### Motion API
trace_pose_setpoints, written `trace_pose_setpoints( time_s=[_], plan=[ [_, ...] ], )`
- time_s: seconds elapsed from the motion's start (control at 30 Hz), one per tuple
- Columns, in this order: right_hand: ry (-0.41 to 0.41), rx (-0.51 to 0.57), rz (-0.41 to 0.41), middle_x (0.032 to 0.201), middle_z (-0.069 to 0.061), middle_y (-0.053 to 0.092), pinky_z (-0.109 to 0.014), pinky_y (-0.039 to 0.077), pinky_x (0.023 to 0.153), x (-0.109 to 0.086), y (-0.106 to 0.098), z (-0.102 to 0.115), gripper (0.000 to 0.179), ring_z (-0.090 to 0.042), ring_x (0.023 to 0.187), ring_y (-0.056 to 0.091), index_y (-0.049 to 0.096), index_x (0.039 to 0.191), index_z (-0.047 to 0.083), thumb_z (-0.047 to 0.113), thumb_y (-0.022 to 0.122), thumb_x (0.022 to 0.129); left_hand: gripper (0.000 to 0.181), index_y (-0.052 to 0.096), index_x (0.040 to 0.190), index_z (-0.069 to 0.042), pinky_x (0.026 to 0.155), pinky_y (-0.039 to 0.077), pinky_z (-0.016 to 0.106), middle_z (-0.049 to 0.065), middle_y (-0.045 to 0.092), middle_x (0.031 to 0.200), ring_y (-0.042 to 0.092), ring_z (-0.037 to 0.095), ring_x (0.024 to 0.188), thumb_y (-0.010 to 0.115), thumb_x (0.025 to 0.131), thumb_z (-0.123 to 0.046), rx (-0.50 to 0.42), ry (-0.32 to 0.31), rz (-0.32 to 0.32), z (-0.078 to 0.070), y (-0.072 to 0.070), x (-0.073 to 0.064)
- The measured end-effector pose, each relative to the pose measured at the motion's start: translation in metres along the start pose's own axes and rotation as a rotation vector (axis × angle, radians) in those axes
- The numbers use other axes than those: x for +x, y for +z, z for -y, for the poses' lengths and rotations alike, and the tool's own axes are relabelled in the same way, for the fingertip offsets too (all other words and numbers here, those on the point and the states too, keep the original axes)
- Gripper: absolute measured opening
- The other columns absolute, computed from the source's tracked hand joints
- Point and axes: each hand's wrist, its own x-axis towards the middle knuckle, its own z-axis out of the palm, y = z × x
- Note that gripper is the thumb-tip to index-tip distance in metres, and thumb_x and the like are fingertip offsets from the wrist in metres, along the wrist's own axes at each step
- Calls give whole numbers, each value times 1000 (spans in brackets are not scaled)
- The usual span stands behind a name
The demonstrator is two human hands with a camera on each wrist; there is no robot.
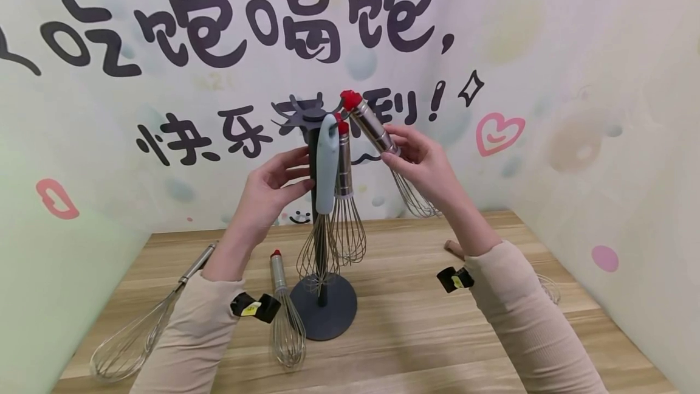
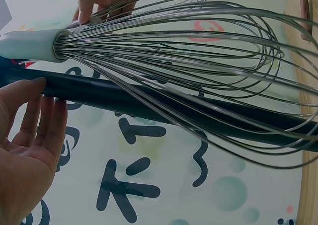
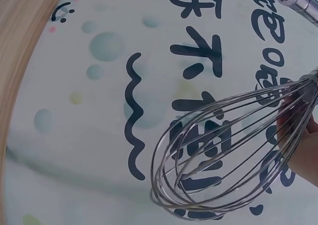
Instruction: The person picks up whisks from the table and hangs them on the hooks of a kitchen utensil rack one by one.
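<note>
A dark whisk stand with a hooked top [image 1: 313, 115] and a round base [image 1: 341, 315] stands upright. My left hand [image 1: 262, 190] holds its pole [image 2: 99, 90], thumb on one side and fingertips on the other. From the hooks hang a whisk with a pale blue handle [image 1: 327, 169] and, behind it, a steel whisk with a red tip [image 1: 344, 166]. My right hand [image 1: 423, 160] grips another red-tipped steel whisk [image 1: 372, 125] low on its handle. That whisk is tilted, its red end close to a hook and its wires [image 3: 223, 150] pointing down and right in the head view.
On the wooden table [image 1: 404, 321], a red-tipped whisk [image 1: 279, 272] lies beside the base. Farther left lies a longer steel whisk [image 1: 188, 269], partly behind my left sleeve. A brown handle [image 1: 454, 250] and wire loops [image 1: 549, 289] show around my right forearm. A printed backdrop [image 1: 547, 47] rises behind.
</note>
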Motion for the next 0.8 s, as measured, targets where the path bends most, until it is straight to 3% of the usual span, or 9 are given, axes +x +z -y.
trace_pose_setpoints(
  time_s=[0.3, 0.63, 0.8],
  plan=[
    [0, -28, -4, 107, -1, 61, -17, 50, 72, 3, -4, 5, 44, -11, 84, 58, 55, 129, 4, -1, 65, 86, 51, 49, 138, -4, 91, 51, 19, 0, 60, 126, 59, 8, 110, 61, 89, 1, -8, -4, 2, 0, 0, 0],
    [-7, -139, -22, 104, -8, 61, -17, 49, 69, 6, -5, 12, 41, -13, 84, 57, 61, 125, 6, 0, 68, 85, 51, 49, 138, -4, 92, 51, 19, 1, 60, 126, 59, 7, 110, 61, 89, 1, -5, -4, 0, -1, 0, -1],
    [16, -130, -2, 111, -16, 63, -17, 50, 70, 5, -3, 10, 42, -13, 86, 59, 60, 125, 6, -1, 68, 84, 51, 48, 138, -4, 91, 51, 19, 1, 60, 126, 59, 7, 110, 61, 89, 1, -4, -4, 0, -2, 1, 0]
  ],
)
